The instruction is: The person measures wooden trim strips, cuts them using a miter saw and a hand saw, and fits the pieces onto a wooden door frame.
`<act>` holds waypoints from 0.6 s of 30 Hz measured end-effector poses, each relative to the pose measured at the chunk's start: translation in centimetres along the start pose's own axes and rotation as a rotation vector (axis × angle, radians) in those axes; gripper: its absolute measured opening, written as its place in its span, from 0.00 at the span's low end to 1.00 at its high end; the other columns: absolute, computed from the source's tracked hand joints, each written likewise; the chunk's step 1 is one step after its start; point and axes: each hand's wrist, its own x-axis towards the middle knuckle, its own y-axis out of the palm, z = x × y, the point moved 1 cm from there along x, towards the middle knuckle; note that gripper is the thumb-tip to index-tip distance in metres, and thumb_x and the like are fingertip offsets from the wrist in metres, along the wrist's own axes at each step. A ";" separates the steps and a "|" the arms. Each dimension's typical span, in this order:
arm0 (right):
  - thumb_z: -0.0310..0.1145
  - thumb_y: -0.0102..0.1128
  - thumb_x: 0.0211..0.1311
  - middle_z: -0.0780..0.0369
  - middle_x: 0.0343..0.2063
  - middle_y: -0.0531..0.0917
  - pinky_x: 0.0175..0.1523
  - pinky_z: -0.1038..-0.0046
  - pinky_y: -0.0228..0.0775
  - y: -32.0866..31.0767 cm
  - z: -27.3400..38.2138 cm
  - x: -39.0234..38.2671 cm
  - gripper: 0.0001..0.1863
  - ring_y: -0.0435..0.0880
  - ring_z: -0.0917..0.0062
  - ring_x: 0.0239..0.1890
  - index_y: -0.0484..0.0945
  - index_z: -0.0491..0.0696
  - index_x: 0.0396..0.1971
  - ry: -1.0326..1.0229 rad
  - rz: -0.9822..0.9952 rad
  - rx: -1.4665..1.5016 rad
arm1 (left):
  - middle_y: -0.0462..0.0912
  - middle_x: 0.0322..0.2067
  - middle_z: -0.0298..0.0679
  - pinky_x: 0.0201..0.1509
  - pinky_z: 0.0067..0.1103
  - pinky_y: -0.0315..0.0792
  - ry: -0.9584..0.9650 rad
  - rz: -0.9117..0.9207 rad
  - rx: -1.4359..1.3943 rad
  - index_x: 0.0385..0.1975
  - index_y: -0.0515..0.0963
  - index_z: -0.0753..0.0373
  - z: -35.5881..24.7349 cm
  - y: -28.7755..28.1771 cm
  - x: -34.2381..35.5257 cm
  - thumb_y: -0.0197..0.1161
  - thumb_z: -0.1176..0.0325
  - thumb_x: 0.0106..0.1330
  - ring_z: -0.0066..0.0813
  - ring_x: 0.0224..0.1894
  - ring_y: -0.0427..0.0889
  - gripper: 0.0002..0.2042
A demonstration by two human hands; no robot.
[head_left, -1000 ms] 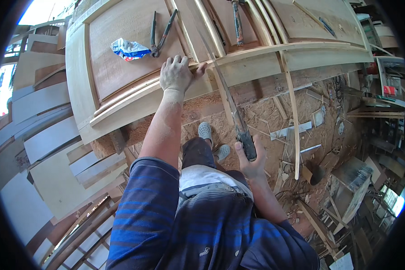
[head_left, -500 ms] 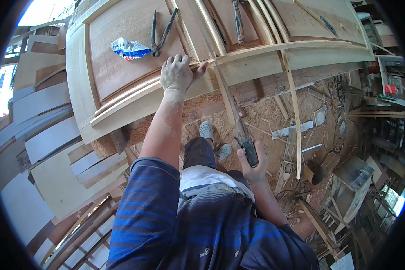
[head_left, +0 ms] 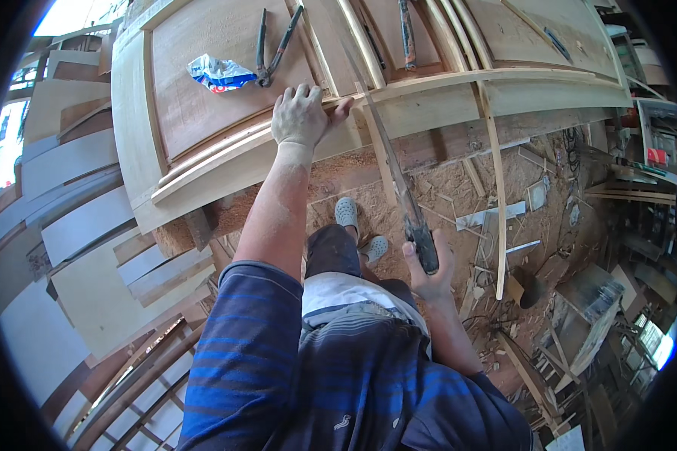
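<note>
My left hand (head_left: 299,116) is closed over a thin wooden strip (head_left: 226,155) along the near edge of a panelled wooden door (head_left: 218,128), its thumb stretched to the right. In my right hand (head_left: 434,267) is a hand saw (head_left: 403,194), gripped by its dark handle. The long blade slants up and away, crossing the strip just right of my left thumb. Whether the teeth have bitten into the wood is too small to tell. Beyond my left hand lie open pincers (head_left: 265,77) and a crumpled blue-and-white plastic packet (head_left: 220,74).
A hammer (head_left: 408,37) and a blue pen-like tool (head_left: 558,45) rest on the door. One long thin strip (head_left: 496,203) hangs off its near edge to the right. Offcuts and sawdust cover the floor (head_left: 444,192). Stacked boards (head_left: 75,165) stand at the left.
My right hand and the saw have shifted slightly to the right, and the blade's slant differs a little. My left hand keeps its place on the strip. The whole view has shifted a little.
</note>
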 end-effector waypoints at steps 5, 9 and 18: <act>0.38 0.74 0.70 0.63 0.24 0.81 0.31 0.72 0.70 0.0 0.5 0.5 0.17 0.79 0.81 0.25 0.75 0.44 0.36 0.001 0.038 0.015 | 0.87 0.40 0.43 0.56 0.36 0.78 -0.004 -0.023 -0.012 0.36 0.86 0.59 0.4 0.6 -0.3 0.61 0.23 0.63 0.43 0.48 0.86 0.37; 0.38 0.74 0.70 0.63 0.24 0.80 0.30 0.73 0.69 -0.7 0.0 0.1 0.17 0.78 0.82 0.25 0.74 0.44 0.35 0.001 0.033 0.006 | 0.87 0.40 0.43 0.55 0.36 0.78 -0.001 -0.009 -0.009 0.36 0.86 0.59 0.0 0.4 -0.1 0.62 0.23 0.63 0.43 0.47 0.86 0.36; 0.37 0.74 0.71 0.66 0.22 0.77 0.29 0.73 0.66 -0.4 0.3 0.0 0.17 0.73 0.83 0.23 0.73 0.46 0.34 -0.031 0.027 0.017 | 0.87 0.41 0.42 0.57 0.36 0.78 -0.014 0.009 -0.003 0.38 0.87 0.58 -0.1 -0.2 -0.1 0.60 0.23 0.63 0.42 0.48 0.85 0.37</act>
